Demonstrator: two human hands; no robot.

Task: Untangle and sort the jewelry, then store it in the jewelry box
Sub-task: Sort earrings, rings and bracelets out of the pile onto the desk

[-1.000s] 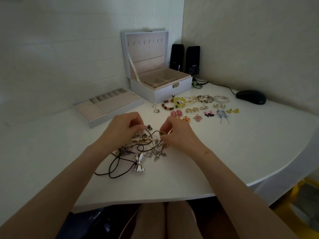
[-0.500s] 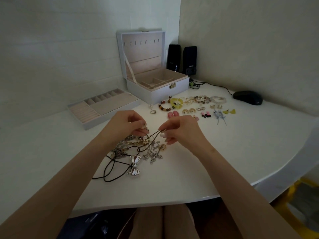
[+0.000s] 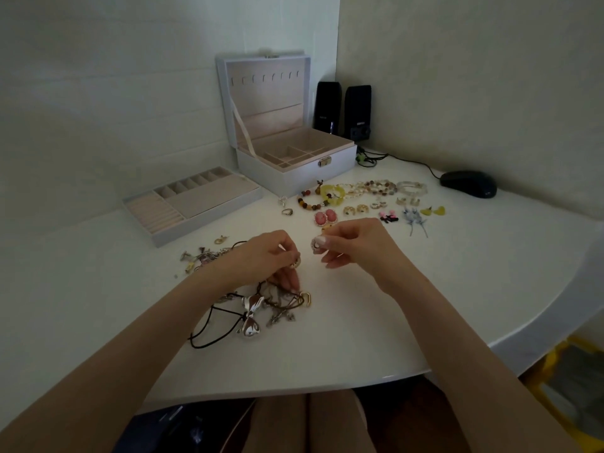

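Pale and ring-shaped, a small piece (image 3: pixel 316 245) is what I see pinched in the right hand's (image 3: pixel 356 243) fingertips, wrist raised above the white table (image 3: pixel 425 305). The left hand (image 3: pixel 264 256) curls down, pinching a gold trinket (image 3: pixel 295 263) over the tangle (image 3: pixel 281 304) of black cord and glossy silver bow pendant (image 3: pixel 250 317). The jewelry box (image 3: pixel 294 168) stands open behind.

Domestic desk corner. A glossy white desk with a rounded edge (image 3: pixel 490 273) fits the angle of two plain pale walls (image 3: pixel 457 76). A pair of black upright computer speakers (image 3: pixel 343 109) and a black corded computer mouse (image 3: pixel 468 184) (cable trailing toward the corner) share it with an open white hinged jewelry box (image 3: pixel 294 173) and a pink-lined compartment tray (image 3: pixel 212 197).
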